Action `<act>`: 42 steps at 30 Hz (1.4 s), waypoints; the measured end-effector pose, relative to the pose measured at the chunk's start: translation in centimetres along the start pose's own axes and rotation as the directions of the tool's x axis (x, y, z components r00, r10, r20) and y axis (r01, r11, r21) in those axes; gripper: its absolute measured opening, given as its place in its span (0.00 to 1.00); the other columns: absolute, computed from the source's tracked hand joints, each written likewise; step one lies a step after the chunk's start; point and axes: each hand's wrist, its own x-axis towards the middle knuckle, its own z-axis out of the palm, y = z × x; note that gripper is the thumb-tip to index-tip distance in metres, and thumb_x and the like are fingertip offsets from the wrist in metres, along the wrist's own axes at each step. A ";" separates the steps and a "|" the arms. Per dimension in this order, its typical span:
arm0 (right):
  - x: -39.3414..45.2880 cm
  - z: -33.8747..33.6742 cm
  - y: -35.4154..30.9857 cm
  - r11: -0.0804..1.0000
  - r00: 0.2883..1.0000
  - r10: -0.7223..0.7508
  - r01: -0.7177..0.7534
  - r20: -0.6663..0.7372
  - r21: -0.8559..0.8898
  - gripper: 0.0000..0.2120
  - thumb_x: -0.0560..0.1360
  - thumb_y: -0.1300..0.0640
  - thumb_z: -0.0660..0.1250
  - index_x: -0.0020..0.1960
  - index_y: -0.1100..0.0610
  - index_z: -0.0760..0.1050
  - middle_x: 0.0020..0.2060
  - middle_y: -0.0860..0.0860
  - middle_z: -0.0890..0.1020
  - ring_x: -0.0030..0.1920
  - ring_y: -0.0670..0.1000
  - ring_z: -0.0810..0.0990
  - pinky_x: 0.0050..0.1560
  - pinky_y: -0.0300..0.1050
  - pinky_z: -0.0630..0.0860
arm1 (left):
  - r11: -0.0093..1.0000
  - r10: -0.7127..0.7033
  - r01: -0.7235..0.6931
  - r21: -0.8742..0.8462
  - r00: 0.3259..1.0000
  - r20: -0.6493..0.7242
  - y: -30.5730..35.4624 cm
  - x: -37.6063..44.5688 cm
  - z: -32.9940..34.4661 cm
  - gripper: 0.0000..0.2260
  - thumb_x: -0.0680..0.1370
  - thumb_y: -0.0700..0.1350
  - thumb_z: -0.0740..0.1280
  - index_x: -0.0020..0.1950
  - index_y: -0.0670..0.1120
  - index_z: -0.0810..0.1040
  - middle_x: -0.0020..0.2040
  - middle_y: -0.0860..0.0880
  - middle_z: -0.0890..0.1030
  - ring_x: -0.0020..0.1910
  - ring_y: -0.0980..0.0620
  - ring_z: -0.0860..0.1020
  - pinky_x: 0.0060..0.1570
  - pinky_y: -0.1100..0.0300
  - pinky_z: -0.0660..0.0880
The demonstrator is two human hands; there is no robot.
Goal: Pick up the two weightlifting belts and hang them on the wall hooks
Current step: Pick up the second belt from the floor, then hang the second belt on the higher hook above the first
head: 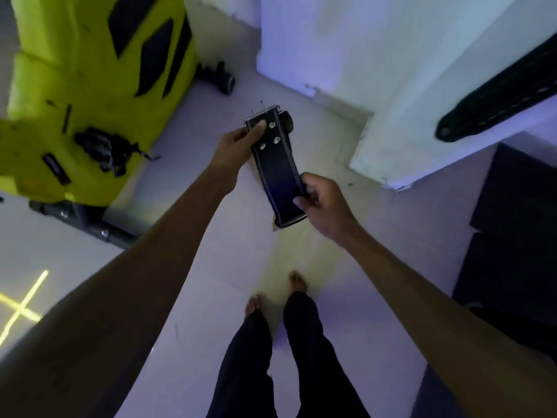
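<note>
Both hands [327, 203] around black belt [278, 164].

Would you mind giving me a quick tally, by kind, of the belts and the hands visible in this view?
Weightlifting belts: 2, the held belt and the hanging belt against the white wall at the right edge.
Hands: 2, the left hand and the right hand, both gripping the held belt.
Total: 4

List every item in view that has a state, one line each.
belt in hands: folded, held off the floor at both ends
second belt: against the white wall, hook not visible
left hand: shut on the buckle end
right hand: shut on the folded end
</note>
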 end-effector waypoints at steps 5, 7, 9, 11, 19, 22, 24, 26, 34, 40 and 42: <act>-5.2 -5.7 -7.3 0.996 0.992 -0.047 0.055 -0.116 0.069 0.14 0.73 0.75 0.63 0.55 0.64 0.78 0.47 0.60 0.86 0.48 0.55 0.84 0.51 0.48 0.80 | 0.967 0.256 -0.255 -0.025 0.964 0.070 9.5 -6.0 1.9 0.20 0.75 0.50 0.75 0.62 0.40 0.80 0.57 0.44 0.86 0.55 0.51 0.83 0.64 0.52 0.79; -8.0 -7.4 -10.4 0.993 0.984 -0.047 0.065 -0.173 0.100 0.12 0.74 0.74 0.65 0.56 0.65 0.79 0.47 0.59 0.86 0.46 0.51 0.84 0.54 0.49 0.80 | 0.933 0.359 -0.360 -0.009 0.927 0.114 13.1 -9.2 2.7 0.26 0.72 0.51 0.76 0.66 0.39 0.79 0.63 0.38 0.84 0.59 0.46 0.82 0.68 0.46 0.77; -10.7 -8.5 -13.4 0.990 0.977 -0.055 0.080 -0.207 0.113 0.12 0.75 0.72 0.66 0.56 0.65 0.79 0.48 0.59 0.86 0.47 0.51 0.84 0.56 0.49 0.81 | 0.897 0.441 -0.442 -0.021 0.889 0.128 16.5 -12.4 3.6 0.24 0.74 0.48 0.75 0.66 0.40 0.78 0.60 0.39 0.83 0.55 0.46 0.82 0.64 0.43 0.80; -13.1 -9.4 -16.1 0.986 0.964 -0.080 0.114 -0.253 0.123 0.12 0.76 0.71 0.67 0.58 0.64 0.79 0.50 0.60 0.86 0.48 0.53 0.85 0.56 0.47 0.81 | 0.855 0.517 -0.515 -0.056 0.843 0.146 19.5 -15.3 4.8 0.19 0.76 0.43 0.73 0.67 0.43 0.77 0.57 0.42 0.81 0.49 0.50 0.82 0.53 0.48 0.84; -23.7 -16.8 -27.9 0.941 0.797 -0.240 0.330 -0.555 0.068 0.05 0.77 0.60 0.70 0.45 0.61 0.80 0.27 0.44 0.80 0.27 0.39 0.77 0.32 0.34 0.72 | 0.578 0.804 -0.794 -0.188 0.516 0.296 31.9 -27.7 10.9 0.15 0.77 0.38 0.70 0.59 0.55 0.77 0.54 0.44 0.83 0.49 0.45 0.80 0.45 0.46 0.81; -27.8 -21.1 -33.3 0.893 0.663 -0.298 0.448 -0.687 0.045 0.06 0.77 0.59 0.71 0.41 0.55 0.80 0.28 0.43 0.82 0.32 0.38 0.79 0.33 0.32 0.74 | 0.528 0.844 -0.810 -0.257 0.465 0.269 35.1 -31.8 13.7 0.13 0.75 0.39 0.71 0.54 0.55 0.77 0.54 0.41 0.83 0.50 0.40 0.81 0.44 0.49 0.80; -30.4 -23.7 -36.6 0.856 0.567 -0.332 0.517 -0.754 0.012 0.04 0.75 0.57 0.72 0.42 0.55 0.80 0.30 0.43 0.84 0.34 0.39 0.81 0.35 0.33 0.76 | 0.492 0.866 -0.818 -0.297 0.425 0.263 36.9 -34.4 15.6 0.13 0.75 0.39 0.72 0.56 0.53 0.78 0.57 0.40 0.84 0.53 0.35 0.83 0.46 0.45 0.83; -32.7 -25.9 -39.2 0.825 0.487 -0.362 0.564 -0.795 -0.030 0.09 0.73 0.54 0.75 0.44 0.60 0.80 0.36 0.53 0.85 0.39 0.49 0.81 0.41 0.44 0.77 | 0.439 0.892 -0.846 -0.302 0.371 0.260 38.8 -36.9 17.4 0.14 0.76 0.39 0.72 0.60 0.50 0.78 0.58 0.41 0.84 0.55 0.34 0.83 0.46 0.44 0.85; -38.9 -31.2 -41.9 0.749 0.421 -0.446 0.658 -0.790 -0.072 0.11 0.75 0.63 0.72 0.56 0.62 0.80 0.45 0.56 0.86 0.45 0.51 0.85 0.48 0.48 0.81 | 0.266 0.960 -0.892 -0.365 0.211 0.184 47.5 -45.2 22.9 0.17 0.75 0.38 0.72 0.64 0.45 0.78 0.57 0.40 0.84 0.55 0.38 0.84 0.41 0.51 0.83; -38.5 -32.3 -38.5 0.761 0.412 -0.442 0.642 -0.797 -0.090 0.18 0.71 0.62 0.76 0.59 0.64 0.80 0.50 0.60 0.86 0.52 0.56 0.86 0.61 0.56 0.80 | 0.199 0.980 -0.894 -0.401 0.173 0.100 53.4 -50.3 24.5 0.17 0.77 0.34 0.71 0.65 0.43 0.78 0.54 0.38 0.83 0.45 0.46 0.82 0.34 0.59 0.80; -38.5 -32.4 -37.7 0.723 0.381 -0.447 0.687 -0.809 -0.076 0.15 0.70 0.62 0.76 0.56 0.63 0.81 0.49 0.62 0.86 0.50 0.55 0.85 0.60 0.56 0.80 | 0.186 0.983 -0.892 -0.411 0.169 0.079 55.2 -51.6 24.6 0.16 0.77 0.34 0.71 0.63 0.44 0.78 0.53 0.38 0.82 0.47 0.45 0.82 0.34 0.59 0.80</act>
